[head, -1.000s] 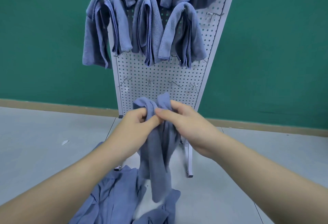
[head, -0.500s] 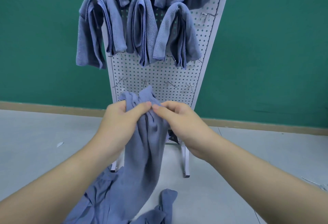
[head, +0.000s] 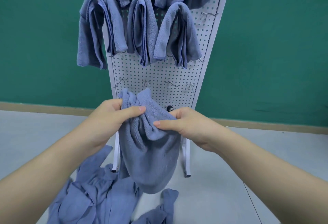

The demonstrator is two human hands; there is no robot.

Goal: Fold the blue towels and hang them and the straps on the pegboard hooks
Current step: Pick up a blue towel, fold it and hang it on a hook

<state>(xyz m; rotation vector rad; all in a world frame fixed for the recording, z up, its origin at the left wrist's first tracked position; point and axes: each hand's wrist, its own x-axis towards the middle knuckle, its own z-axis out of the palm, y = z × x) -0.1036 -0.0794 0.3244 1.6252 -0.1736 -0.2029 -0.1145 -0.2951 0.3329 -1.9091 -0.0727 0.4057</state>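
A blue towel (head: 149,156) hangs bunched in front of the white pegboard (head: 156,74). My left hand (head: 110,117) grips its upper left part, thumb across the cloth. My right hand (head: 179,124) pinches a fold a little lower on the right. Three folded blue towels (head: 142,34) hang from hooks in the row above, and more towels hang higher up. A row of bare metal hooks (head: 170,83) sticks out just above my hands. A small black object (head: 170,108) shows on the board behind my right hand.
A heap of loose blue towels (head: 92,197) lies on the grey floor at the pegboard's foot, with another towel (head: 159,209) to its right. The board's white legs (head: 186,167) stand behind the held towel. A green wall (head: 266,55) backs everything.
My hands have drawn apart along the towel's top edge, the right one sliding down and right. The towel has spread wider and lifted clear of the heap.
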